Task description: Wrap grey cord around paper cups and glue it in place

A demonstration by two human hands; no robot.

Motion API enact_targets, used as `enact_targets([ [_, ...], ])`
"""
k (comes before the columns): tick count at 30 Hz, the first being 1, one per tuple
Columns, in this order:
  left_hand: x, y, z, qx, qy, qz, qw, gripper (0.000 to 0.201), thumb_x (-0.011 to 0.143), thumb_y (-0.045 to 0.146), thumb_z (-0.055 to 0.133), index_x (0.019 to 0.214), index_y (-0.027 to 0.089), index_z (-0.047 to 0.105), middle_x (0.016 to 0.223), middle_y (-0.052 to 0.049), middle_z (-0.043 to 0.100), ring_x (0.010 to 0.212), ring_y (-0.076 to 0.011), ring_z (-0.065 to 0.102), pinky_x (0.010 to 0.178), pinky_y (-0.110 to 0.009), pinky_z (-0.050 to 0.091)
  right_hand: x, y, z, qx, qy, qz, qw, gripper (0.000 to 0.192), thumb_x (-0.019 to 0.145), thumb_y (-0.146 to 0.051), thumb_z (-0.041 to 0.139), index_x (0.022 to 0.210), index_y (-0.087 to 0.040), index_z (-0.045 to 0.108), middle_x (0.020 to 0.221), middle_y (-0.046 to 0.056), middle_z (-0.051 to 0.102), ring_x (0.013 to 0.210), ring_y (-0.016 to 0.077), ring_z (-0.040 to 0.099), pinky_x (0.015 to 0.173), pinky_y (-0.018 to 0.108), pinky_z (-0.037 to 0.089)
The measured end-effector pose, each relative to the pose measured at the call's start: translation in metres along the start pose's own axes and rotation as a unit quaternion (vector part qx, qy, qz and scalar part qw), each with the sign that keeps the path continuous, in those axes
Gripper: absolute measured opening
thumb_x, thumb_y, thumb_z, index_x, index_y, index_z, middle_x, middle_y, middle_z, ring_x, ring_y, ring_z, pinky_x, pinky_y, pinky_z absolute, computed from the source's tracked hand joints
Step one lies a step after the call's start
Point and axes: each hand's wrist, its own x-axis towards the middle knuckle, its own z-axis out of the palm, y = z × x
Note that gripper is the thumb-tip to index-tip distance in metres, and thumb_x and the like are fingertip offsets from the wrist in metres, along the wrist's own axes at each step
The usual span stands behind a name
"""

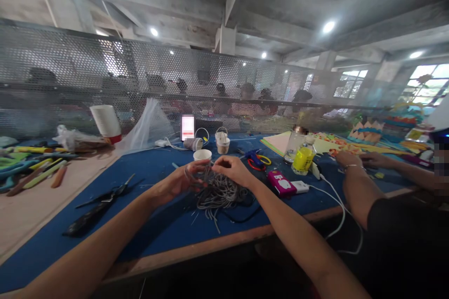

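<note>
The tangle of grey cord [218, 191] lay on the blue mat [154, 224] just ahead of me, near the middle of the counter [224, 242], with loose cut ends trailing toward the near edge. My left hand [182, 178] was curled around a few strands at the top of the heap, a loop running over the fingers, which I judge kept that length apart from the rest. My right hand [231, 169] was pinched shut on the same strands just beside it, knuckles up, so the cord was stretched between the two hands above the pile.

A white paper cup [202, 154] stood just beyond my fingers, and a second cup with a wire handle [222, 144] stood behind it. To my right lay a pink box [281, 183] with a white charger [300, 187] touching it, its cable dropping over the counter's edge. A yellow bottle [303, 158] stood near those. To my left, scissors [108, 195] and a black knife [86, 219] lay well apart from the cord, leaving bare mat between.

Another person's arm [354, 187] rested on the counter at the right, so the room for moving lay on my left. A perforated metal screen [140, 70] closed off the far side.
</note>
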Motion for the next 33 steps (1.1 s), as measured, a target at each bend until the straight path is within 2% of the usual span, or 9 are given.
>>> enact_targets([
  [4,-0.001,0.002,0.002,-0.047,-0.009,-0.005,0.999,0.068,0.082,0.065,0.044,0.135,0.023,0.049,0.136,-0.015,0.049,0.093,-0.0287,0.063,0.077,-0.041,0.050,0.000,-0.003,-0.006,0.024,0.013,0.006,1.000,0.031,0.085,-0.045,0.056,0.083,-0.015,0.065,0.064,-0.003,0.051,0.056,0.0078,0.041,0.055,0.021,0.032],
  [8,-0.003,0.003,0.004,-0.061,-0.020,-0.002,0.998,0.065,0.084,0.063,0.042,0.136,0.024,0.048,0.132,-0.014,0.052,0.098,-0.0303,0.062,0.084,-0.044,0.047,-0.004,-0.005,0.003,0.009,-0.087,-0.002,0.996,0.034,0.080,-0.045,0.062,0.102,-0.019,0.066,0.069,-0.003,0.055,0.059,0.0087,0.044,0.057,0.020,0.033],
  [10,-0.004,0.003,0.003,-0.061,-0.024,0.004,0.998,0.064,0.086,0.062,0.039,0.135,0.023,0.048,0.133,-0.013,0.052,0.098,-0.0298,0.062,0.085,-0.044,0.047,-0.005,-0.003,0.007,-0.016,-0.120,0.001,0.993,0.034,0.079,-0.047,0.062,0.094,-0.017,0.067,0.071,-0.002,0.058,0.062,0.0096,0.047,0.059,0.021,0.034],
  [15,-0.002,0.005,0.001,-0.054,0.005,0.009,0.998,0.063,0.086,0.062,0.037,0.132,0.022,0.051,0.129,-0.014,0.056,0.097,-0.0291,0.062,0.081,-0.041,0.048,-0.004,0.001,0.002,-0.109,-0.023,0.007,0.994,0.046,0.085,-0.052,0.052,0.060,-0.014,0.058,0.057,-0.003,0.050,0.056,0.0082,0.042,0.058,0.021,0.032],
  [19,-0.002,0.005,-0.001,-0.053,0.010,0.008,0.999,0.065,0.086,0.064,0.035,0.133,0.021,0.051,0.129,-0.014,0.057,0.093,-0.0281,0.063,0.077,-0.039,0.048,-0.002,-0.003,-0.003,-0.093,0.022,-0.008,0.995,0.043,0.087,-0.050,0.051,0.064,-0.014,0.059,0.059,-0.003,0.050,0.056,0.0079,0.040,0.057,0.021,0.031],
  [21,-0.002,0.004,-0.002,-0.055,-0.003,0.011,0.998,0.065,0.087,0.062,0.036,0.135,0.020,0.048,0.130,-0.014,0.055,0.091,-0.0268,0.064,0.076,-0.038,0.048,-0.002,-0.005,-0.001,-0.071,0.007,-0.015,0.997,0.036,0.085,-0.048,0.054,0.078,-0.014,0.065,0.065,-0.003,0.053,0.058,0.0080,0.040,0.056,0.021,0.030],
  [25,-0.003,0.001,-0.002,-0.072,-0.037,0.018,0.997,0.065,0.086,0.062,0.037,0.137,0.021,0.046,0.132,-0.015,0.053,0.093,-0.0275,0.064,0.077,-0.038,0.048,-0.006,-0.003,0.008,-0.067,-0.089,-0.031,0.993,0.031,0.084,-0.039,0.058,0.107,-0.020,0.066,0.071,-0.003,0.055,0.058,0.0076,0.038,0.056,0.020,0.030],
  [28,-0.002,0.000,-0.003,-0.072,-0.038,0.015,0.997,0.065,0.086,0.062,0.037,0.135,0.021,0.047,0.131,-0.015,0.054,0.091,-0.0273,0.065,0.074,-0.037,0.049,-0.008,0.001,0.013,-0.102,-0.095,-0.022,0.990,0.026,0.082,-0.037,0.061,0.096,-0.017,0.069,0.067,-0.003,0.054,0.059,0.0079,0.041,0.057,0.020,0.031],
  [33,0.001,0.004,-0.009,-0.079,0.050,0.016,0.995,0.062,0.087,0.061,0.037,0.128,0.018,0.055,0.116,-0.015,0.064,0.070,-0.0192,0.065,0.059,-0.029,0.049,-0.004,-0.002,0.005,-0.080,-0.003,0.003,0.997,0.035,0.081,-0.047,0.059,0.071,-0.014,0.061,0.061,-0.003,0.049,0.058,0.0084,0.041,0.055,0.021,0.030],
])
